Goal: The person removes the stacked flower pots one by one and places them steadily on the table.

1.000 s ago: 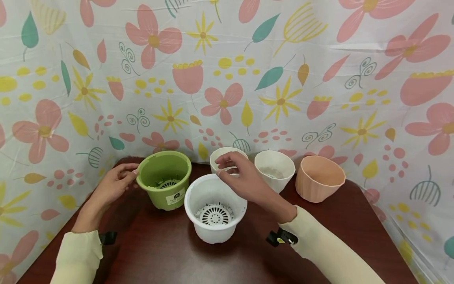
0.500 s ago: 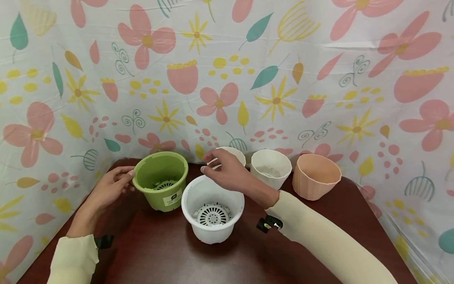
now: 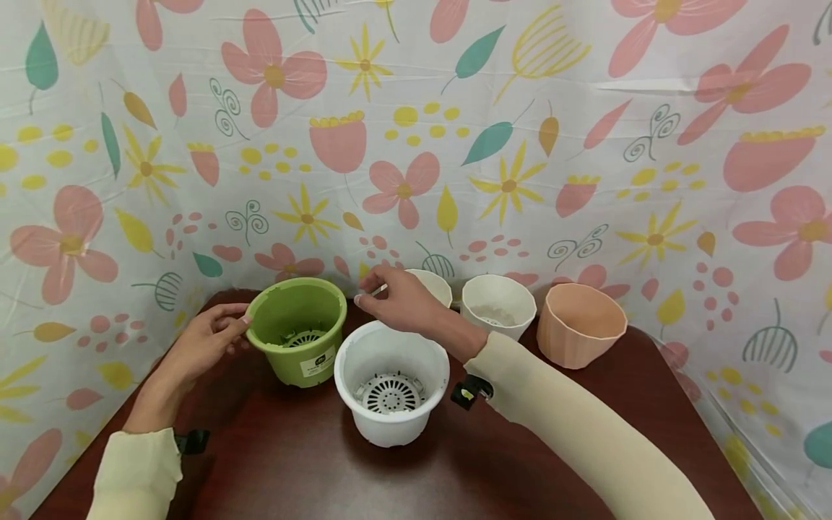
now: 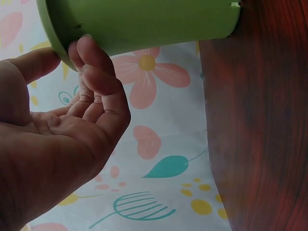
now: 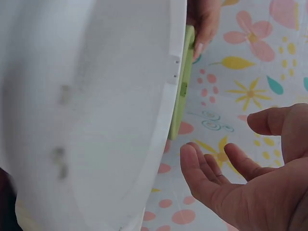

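Note:
At the left of the head view, my left hand point(image 3: 203, 343) pinches the rim of a green flowerpot point(image 3: 286, 363) that has a small label on its front. The left wrist view shows thumb and fingertips at the rim of that green flowerpot point(image 4: 154, 24). A white flowerpot point(image 3: 391, 430) with a slotted bottom stands upright on the table to its right. My right hand point(image 3: 416, 303) hovers above the far side of this white flowerpot, fingers loosely bent. In the right wrist view the right hand point(image 5: 260, 187) holds nothing, beside the large white rim.
Behind the right hand stands a cream faceted pot point(image 3: 437, 283), partly hidden. Another cream pot point(image 3: 497, 303) and a peach pot point(image 3: 581, 328) stand along the back of the dark wooden table point(image 3: 292, 462). A flower-printed cloth point(image 3: 403, 94) hangs close behind.
My right hand has moved left, from over the white flowerpot's right side towards the green flowerpot. My left hand stays at the green rim, and the pots have not moved.

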`<state>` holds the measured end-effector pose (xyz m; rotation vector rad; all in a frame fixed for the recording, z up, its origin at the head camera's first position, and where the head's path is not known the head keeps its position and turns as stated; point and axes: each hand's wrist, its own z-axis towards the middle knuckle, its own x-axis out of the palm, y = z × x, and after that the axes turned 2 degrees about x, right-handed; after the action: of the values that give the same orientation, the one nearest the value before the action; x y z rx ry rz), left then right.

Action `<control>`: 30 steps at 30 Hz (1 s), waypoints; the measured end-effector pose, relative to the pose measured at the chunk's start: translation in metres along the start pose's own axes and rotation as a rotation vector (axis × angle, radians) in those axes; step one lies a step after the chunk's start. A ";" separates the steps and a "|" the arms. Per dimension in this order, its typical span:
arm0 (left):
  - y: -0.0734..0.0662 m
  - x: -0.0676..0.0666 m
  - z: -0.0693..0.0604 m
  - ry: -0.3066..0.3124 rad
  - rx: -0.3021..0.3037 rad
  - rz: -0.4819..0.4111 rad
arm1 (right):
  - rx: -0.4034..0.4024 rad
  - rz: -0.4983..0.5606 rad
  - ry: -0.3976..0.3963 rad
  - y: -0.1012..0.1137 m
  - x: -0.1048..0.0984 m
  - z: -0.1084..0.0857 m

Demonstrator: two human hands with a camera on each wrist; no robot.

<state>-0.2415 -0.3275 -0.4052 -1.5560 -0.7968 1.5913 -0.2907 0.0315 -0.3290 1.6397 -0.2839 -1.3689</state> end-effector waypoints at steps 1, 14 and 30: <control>0.000 0.000 0.000 0.001 -0.001 -0.002 | 0.016 0.004 0.010 0.001 0.000 0.002; 0.002 -0.002 0.002 0.001 -0.005 -0.010 | 0.060 -0.009 0.067 0.010 0.003 0.029; 0.001 -0.001 0.001 -0.001 0.001 -0.030 | 0.085 -0.068 0.134 -0.001 0.017 0.053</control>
<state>-0.2423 -0.3287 -0.4055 -1.5356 -0.8158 1.5702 -0.3309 -0.0059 -0.3365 1.8179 -0.2116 -1.3051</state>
